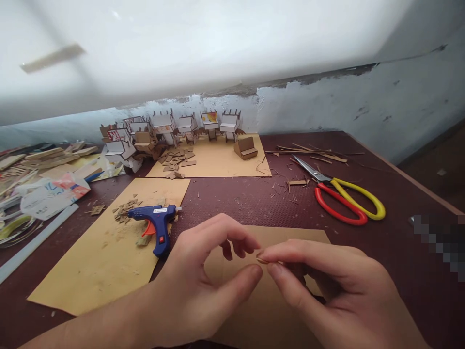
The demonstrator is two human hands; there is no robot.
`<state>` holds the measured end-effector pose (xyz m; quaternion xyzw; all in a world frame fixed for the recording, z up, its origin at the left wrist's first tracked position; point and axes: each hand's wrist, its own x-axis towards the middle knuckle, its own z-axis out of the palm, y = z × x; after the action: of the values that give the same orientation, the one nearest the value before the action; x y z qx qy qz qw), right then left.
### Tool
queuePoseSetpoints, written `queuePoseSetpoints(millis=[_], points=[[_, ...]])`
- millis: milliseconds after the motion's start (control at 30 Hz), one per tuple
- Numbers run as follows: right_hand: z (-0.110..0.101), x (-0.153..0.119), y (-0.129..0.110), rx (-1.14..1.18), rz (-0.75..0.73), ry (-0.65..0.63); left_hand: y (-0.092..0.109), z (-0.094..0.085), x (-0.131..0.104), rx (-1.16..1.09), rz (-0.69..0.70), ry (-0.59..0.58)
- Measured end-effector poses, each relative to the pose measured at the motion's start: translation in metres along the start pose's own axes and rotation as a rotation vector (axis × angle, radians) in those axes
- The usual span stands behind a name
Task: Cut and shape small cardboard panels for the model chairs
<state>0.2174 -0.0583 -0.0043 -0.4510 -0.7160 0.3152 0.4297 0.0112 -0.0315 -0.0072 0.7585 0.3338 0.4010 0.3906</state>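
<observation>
Between the thumb and fingers of my right hand (327,276) is a small cardboard piece (261,261), mostly hidden by the fingertips. My left hand (207,271) curves around from the other side, its thumb and fingers apart, close to the piece with nothing in its grasp. Both hands are above a brown cardboard sheet (250,310). Left of them, a blue hot glue gun (158,223) with an orange trigger lies on a tan sheet (98,261). Scissors (337,194) with red and yellow handles rest to the right.
Several small cardboard models (170,127) line the wall, near a wedge-shaped cardboard piece (246,148) on another tan sheet (218,167). Cardboard scraps (178,159) and thin strips (312,151) are scattered about. Wood strips (54,157) and a crumpled white wrapper (54,194) crowd the left side.
</observation>
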Motion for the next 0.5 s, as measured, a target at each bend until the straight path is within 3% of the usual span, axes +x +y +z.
queuePoseSetpoints(millis=[133, 500], points=[[-0.0004, -0.0006, 0.0001, -0.011, 0.019, -0.017, 0.002, 0.0015, 0.0014, 0.119, 0.172, 0.018], [-0.0025, 0.0015, -0.0047, 0.019, 0.11, -0.108, 0.0069, -0.0031, 0.0023, 0.186, 0.24, 0.028]])
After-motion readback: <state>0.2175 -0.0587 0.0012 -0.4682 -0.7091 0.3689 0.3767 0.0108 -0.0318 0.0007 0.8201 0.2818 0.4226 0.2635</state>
